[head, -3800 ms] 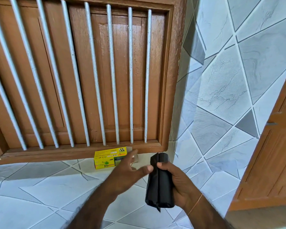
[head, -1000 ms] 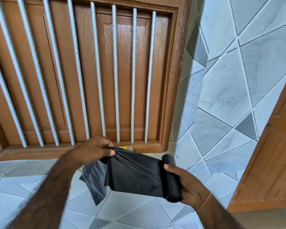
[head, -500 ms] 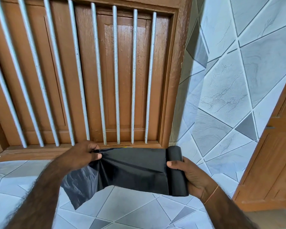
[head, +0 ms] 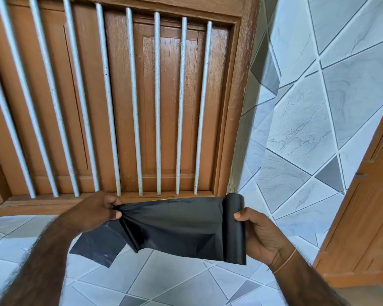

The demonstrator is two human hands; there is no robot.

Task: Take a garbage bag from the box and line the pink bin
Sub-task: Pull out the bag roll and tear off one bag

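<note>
1. My right hand [head: 265,235], at the lower right of the frame, is wrapped round the roll of black garbage bags [head: 234,228], thumb on its front, holding it upright.
2. My left hand [head: 93,212], at lower centre-left, pinches the bunched leading edge of the garbage bag [head: 175,228]; its loose end hangs down below my fist.
3. Over the last second my hands have drawn further apart, so the sheet that sagged between them now stretches nearly flat from fist to roll.
4. The yellow box is almost wholly hidden behind the sheet; only a thin yellow sliver shows at its top edge, below the barred wooden window [head: 119,102].
5. I judge one bag's length is nearly out, so the next move should be tearing it off at a perforation, which I cannot see.
6. The pink bin is not in view, so lining it is not yet begun.
</note>
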